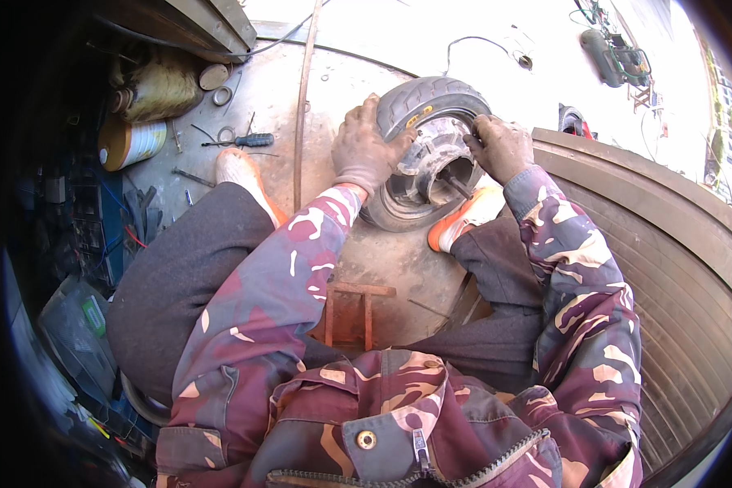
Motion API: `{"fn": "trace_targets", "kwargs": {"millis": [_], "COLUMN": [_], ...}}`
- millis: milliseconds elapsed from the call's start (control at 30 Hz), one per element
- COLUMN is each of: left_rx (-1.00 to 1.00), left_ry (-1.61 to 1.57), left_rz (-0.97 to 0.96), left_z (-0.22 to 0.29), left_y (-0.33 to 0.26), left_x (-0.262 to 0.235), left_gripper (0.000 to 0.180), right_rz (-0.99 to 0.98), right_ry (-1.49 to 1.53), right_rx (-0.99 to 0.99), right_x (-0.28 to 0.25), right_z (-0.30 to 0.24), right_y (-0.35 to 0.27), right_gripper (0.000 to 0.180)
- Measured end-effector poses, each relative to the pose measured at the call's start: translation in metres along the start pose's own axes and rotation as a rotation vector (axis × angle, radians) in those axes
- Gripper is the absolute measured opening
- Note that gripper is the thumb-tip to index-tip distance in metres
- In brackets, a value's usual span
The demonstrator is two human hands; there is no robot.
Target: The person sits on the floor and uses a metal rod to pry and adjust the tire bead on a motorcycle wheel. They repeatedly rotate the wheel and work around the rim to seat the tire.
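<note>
Tyre: likely heavy, stiff; best held by opposite sides, where left grip and right grip clasp it.

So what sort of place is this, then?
Probably a small vehicle repair workshop: there's a tyre around a metal hub, a blue-handled screwdriver lying out and a grimy container.

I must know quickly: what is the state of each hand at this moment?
Left hand: on the left side of the tyre, thumb spread; whether it grips cannot be told.
Right hand: fingers bent, closed on the right side of the tyre.
</note>
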State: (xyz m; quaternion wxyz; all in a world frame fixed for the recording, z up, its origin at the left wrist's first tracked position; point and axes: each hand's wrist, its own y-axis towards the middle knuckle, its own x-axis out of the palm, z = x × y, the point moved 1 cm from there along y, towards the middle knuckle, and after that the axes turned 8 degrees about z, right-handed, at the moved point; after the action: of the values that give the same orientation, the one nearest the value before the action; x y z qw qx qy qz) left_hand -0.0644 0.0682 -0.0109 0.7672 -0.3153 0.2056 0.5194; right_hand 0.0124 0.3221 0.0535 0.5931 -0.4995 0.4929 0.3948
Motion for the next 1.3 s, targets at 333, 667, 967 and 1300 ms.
{"fn": "trace_targets", "kwargs": {"millis": [333, 667, 967, 1300], "left_rx": [0.016, 0.022, 0.039, 0.019], "left_ry": [0.001, 0.012, 0.031, 0.000], "left_rz": [0.021, 0.037, 0.038, 0.024], "left_z": [-0.002, -0.002, -0.006, -0.002], "left_y": [0.000, 0.000, -0.001, 0.000], "left_x": [0.002, 0.002, 0.005, 0.003], "left_gripper": [0.093, 0.095, 0.096, 0.093], "right_rz": [-0.542, -0.266, -0.505, -0.168], "right_ry": [1.080, 0.167, 1.094, 0.082], "right_rx": [0.975, 0.222, 1.096, 0.188], "right_x": [0.023, 0.011, 0.034, -0.003], "right_z": [0.012, 0.006, 0.022, -0.003], "right_y": [-0.010, -0.015, -0.013, -0.002], "right_gripper": [0.068, 0.067, 0.056, 0.051]}}
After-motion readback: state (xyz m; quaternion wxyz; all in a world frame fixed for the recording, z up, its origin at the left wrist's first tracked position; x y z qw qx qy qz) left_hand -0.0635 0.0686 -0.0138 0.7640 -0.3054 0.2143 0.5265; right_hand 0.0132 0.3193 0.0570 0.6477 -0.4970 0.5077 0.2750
